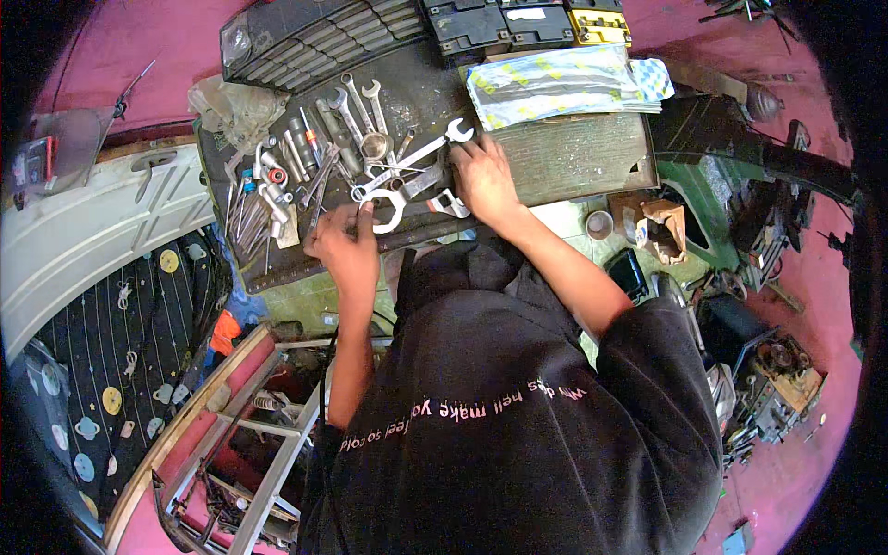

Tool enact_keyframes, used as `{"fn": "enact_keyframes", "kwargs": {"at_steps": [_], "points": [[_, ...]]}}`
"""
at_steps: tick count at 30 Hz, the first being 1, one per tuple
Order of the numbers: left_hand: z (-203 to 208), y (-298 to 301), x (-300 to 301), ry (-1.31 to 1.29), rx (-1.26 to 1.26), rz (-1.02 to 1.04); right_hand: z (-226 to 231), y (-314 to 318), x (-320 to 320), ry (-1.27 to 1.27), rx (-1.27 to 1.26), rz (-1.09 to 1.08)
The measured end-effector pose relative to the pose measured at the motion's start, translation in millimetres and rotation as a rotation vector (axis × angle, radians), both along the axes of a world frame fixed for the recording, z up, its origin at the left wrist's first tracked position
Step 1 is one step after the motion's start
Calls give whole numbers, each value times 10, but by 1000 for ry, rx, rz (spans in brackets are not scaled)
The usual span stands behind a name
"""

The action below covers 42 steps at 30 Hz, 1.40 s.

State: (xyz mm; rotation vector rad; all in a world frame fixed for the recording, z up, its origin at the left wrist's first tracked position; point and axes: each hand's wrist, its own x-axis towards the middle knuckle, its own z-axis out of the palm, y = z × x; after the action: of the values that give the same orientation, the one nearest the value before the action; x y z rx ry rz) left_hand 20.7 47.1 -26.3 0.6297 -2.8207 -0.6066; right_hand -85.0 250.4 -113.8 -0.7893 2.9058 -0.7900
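A large pale ring wrench [396,225] lies near the front edge of the workbench, its wide ring toward the left. My left hand [348,242] has its thumb against the ring's left rim, with the other fingers curled. My right hand [483,183] closes over the right end of its handle; the fingertips are partly hidden. Just beyond lies a long combination wrench [421,154], its open jaw above my right fingers. A small adjustable wrench [450,203] rests beside my right wrist. Several smaller combination wrenches [351,104] are spread farther back.
Sockets [274,185] and slim tools crowd the bench's left side. A black grille [324,46] and batteries [472,30] stand at the back. A patterned plastic packet [564,85] lies at the back right. A metal frame [277,453] stands at lower left; a paper bag [668,229] sits on the right.
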Motion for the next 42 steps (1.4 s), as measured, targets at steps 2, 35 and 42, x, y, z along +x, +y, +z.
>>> {"fn": "enact_keyframes", "kwargs": {"at_steps": [2, 35, 42], "points": [[-29, 4, -9, -47, 96, 54, 163, -86, 67, -47, -5, 92], [181, -115, -166, -254, 72, -27, -307, -111, -14, -96, -102, -355], [65, -203, -157, -168, 141, -84, -460, -57, -22, -105, -12, -437]]}}
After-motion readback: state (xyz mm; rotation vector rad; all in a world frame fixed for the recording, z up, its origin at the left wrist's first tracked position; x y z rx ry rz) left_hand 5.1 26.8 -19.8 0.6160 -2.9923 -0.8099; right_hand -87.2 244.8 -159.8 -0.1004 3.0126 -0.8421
